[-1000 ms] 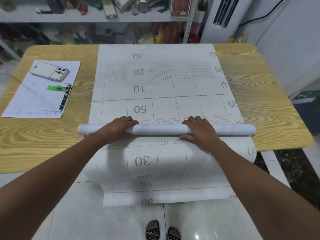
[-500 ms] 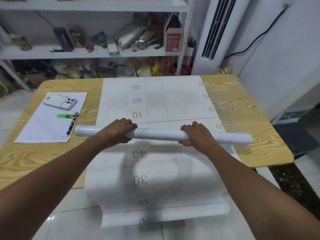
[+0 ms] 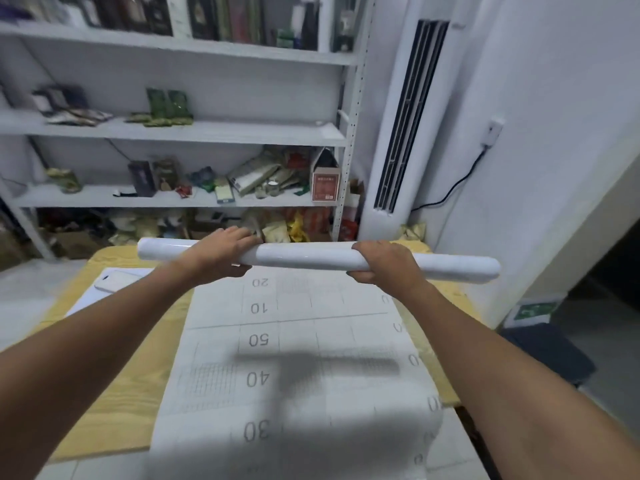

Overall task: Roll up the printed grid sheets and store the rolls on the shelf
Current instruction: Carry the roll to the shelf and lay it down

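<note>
Above the worktop (image 3: 114, 403), a white roll (image 3: 311, 259) is held level, gripped by the left hand (image 3: 221, 258) and right hand (image 3: 384, 266), over the flat grid sheet (image 3: 304, 368), before the shelf (image 3: 180, 133).

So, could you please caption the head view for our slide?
Both hands, left hand and right hand, hold a white paper roll above the printed grid sheet.
</note>
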Demonstrator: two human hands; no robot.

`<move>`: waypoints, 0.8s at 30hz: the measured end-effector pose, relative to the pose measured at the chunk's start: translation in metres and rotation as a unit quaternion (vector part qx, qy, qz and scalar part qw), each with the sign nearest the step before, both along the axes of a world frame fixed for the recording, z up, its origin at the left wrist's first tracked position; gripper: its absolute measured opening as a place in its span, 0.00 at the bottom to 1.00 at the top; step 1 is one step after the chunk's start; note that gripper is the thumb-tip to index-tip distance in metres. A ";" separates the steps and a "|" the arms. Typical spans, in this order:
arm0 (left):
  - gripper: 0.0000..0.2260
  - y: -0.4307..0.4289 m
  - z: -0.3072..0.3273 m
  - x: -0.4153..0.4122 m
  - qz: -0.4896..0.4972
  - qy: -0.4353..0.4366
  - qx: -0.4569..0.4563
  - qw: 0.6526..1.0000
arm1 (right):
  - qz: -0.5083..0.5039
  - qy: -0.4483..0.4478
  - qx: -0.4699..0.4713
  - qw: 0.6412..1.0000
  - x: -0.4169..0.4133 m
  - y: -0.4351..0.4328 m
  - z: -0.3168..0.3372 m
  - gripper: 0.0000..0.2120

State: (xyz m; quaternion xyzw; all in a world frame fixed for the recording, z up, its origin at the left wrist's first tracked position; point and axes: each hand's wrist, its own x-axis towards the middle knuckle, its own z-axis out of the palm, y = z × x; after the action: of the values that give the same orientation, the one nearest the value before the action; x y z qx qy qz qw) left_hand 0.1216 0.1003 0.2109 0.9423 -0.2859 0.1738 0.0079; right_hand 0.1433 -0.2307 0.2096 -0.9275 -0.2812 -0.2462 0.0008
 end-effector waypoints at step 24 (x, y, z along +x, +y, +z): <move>0.26 0.203 0.150 -0.019 -0.038 -0.093 0.026 0.995 | -0.057 -0.108 0.002 0.993 -0.067 0.206 0.146 0.16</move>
State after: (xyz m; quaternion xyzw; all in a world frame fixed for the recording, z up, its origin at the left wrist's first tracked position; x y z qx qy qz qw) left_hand 0.1030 0.3028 0.3607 0.9105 -0.3253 0.2528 -0.0363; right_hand 0.0762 -0.0248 0.3556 -0.9101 -0.2259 -0.3450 -0.0414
